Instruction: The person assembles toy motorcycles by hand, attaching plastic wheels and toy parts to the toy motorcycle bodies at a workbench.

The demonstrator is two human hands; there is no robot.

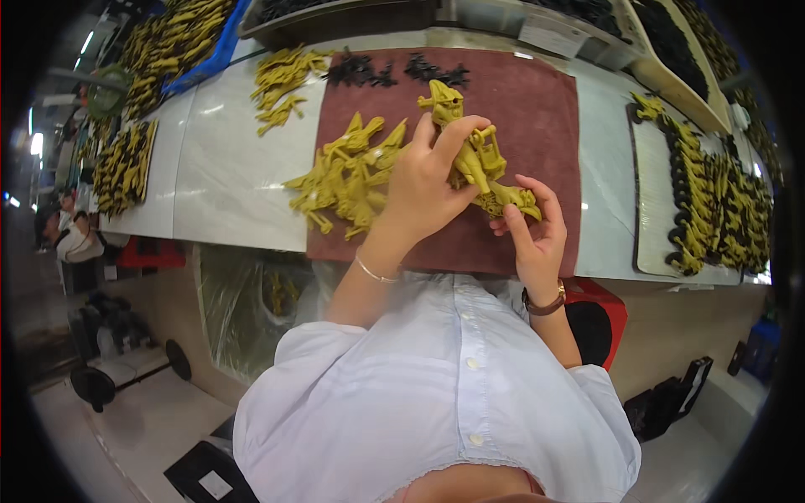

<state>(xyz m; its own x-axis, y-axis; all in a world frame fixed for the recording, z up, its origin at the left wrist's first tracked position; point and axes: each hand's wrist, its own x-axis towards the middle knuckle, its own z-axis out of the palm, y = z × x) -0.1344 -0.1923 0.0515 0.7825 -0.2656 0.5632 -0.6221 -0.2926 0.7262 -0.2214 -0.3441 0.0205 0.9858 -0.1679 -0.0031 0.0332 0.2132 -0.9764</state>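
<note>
Over a reddish-brown cloth [545,126], I hold an olive-yellow plastic toy figure [478,159] tilted, its head end pointing away from me. My left hand [423,180] is closed round its upper and middle part, hiding some of it. At its lower end, my right hand [543,235] pinches the yellow piece between thumb and fingers; whether that piece is joined to the rest I cannot tell. Left of my left hand lies a loose pile of similar yellow figure parts [348,176]. Small black parts [360,71] sit in two clusters along the cloth's far edge.
More yellow pieces [281,84] lie on the pale table left of the cloth. A white tray [650,193] of yellow and black pieces stands at the right. Bins of dark parts [679,50] line the back; a blue tray [201,71] is at the far left.
</note>
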